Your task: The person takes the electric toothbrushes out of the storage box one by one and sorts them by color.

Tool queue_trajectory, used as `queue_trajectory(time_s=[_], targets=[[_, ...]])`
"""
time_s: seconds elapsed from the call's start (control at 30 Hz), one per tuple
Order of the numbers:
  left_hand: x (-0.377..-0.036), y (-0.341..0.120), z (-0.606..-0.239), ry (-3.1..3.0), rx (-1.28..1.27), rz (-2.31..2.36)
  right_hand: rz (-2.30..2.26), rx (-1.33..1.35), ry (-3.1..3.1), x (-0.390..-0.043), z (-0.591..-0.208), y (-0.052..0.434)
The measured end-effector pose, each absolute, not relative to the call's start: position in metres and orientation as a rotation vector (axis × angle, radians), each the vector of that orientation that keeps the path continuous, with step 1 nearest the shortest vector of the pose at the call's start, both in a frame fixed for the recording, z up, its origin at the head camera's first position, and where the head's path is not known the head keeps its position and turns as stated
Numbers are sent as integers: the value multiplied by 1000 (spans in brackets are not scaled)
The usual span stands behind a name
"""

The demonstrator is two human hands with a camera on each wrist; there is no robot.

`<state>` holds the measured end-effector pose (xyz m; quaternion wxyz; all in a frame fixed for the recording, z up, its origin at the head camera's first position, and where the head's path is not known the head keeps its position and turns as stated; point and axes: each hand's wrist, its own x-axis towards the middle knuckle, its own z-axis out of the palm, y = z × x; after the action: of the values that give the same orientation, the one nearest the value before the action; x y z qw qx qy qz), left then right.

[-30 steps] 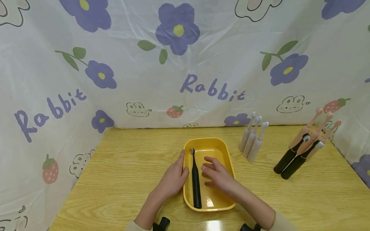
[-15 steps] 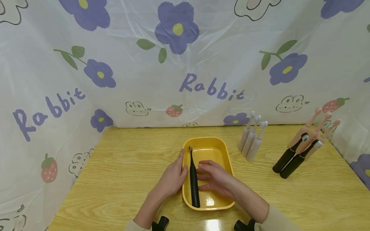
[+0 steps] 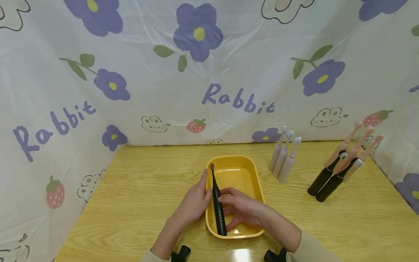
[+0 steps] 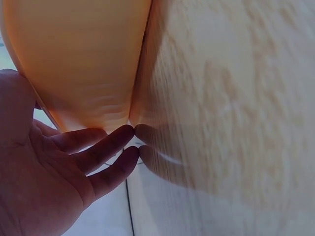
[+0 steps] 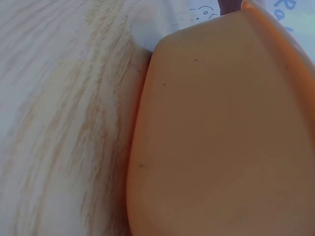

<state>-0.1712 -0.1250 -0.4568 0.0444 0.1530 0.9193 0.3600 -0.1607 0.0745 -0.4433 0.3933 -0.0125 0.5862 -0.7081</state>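
Observation:
A black electric toothbrush lies lengthwise along the left side of a yellow tray, its head toward the far end. My right hand reaches into the tray, loosely bent fingers touching the toothbrush handle from the right. At the tray's left wall, my left hand has its thumb over the rim and its fingers along the outside. The left wrist view shows those fingers of the left hand low against the tray wall. In the right wrist view the tray's outer wall hides the right hand.
Behind the tray on the right stand several upright electric toothbrushes: pale grey ones, pink ones and two black ones. The wooden table meets a patterned cloth at the back.
My right hand has moved left and come against the black toothbrush. The toothbrush has shifted left in the tray and rolled, showing its row of marks. My left hand has stayed at the rim.

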Motion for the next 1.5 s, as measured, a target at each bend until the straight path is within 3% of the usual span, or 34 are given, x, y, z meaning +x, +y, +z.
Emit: queue_trajectory(time_s=[0.97,1.5], targets=[[-173,-126,-458,2750,471,1127,-1931,-131,1406,-149,-436,84],[-172,-128,-456,2741,472,1120,-2152,-87,1795,-135,-400,121]])
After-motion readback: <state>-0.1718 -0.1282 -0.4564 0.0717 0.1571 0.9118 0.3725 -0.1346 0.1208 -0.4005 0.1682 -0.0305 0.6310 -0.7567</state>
